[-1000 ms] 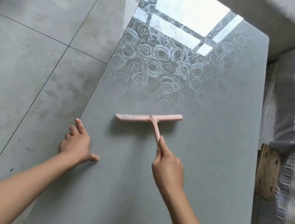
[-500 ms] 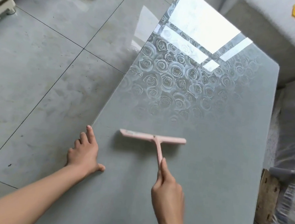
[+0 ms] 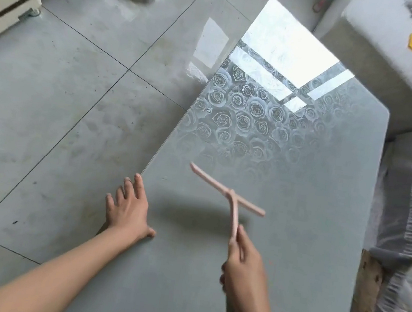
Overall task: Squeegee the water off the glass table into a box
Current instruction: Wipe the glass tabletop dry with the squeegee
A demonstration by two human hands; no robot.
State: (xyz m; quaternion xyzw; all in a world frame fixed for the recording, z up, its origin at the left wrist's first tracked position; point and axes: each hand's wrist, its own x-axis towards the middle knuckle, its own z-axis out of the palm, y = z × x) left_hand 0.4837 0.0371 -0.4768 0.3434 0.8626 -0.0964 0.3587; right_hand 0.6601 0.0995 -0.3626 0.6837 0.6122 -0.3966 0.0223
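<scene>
Diagonally tilted pink T-shaped squeegee (image 3: pixel 228 193), right hand (image 3: pixel 244 267) fingers gripping its handle, left hand (image 3: pixel 128 211) fingers spread on glass table (image 3: pixel 310 207)

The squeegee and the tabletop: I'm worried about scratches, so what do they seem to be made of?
The squeegee looks like matte pink plastic: one even colour, thin moulded bar and handle; whether it has a rubber edge cannot be told. The tabletop looks like glossy glass with a rose pattern: it throws back a bright, sharp reflection.

2 hands (image 3: pixel 128 210) (image 3: pixel 245 263), 1 squeegee (image 3: pixel 231 194), 1 glass tbl (image 3: pixel 311 194)
</scene>
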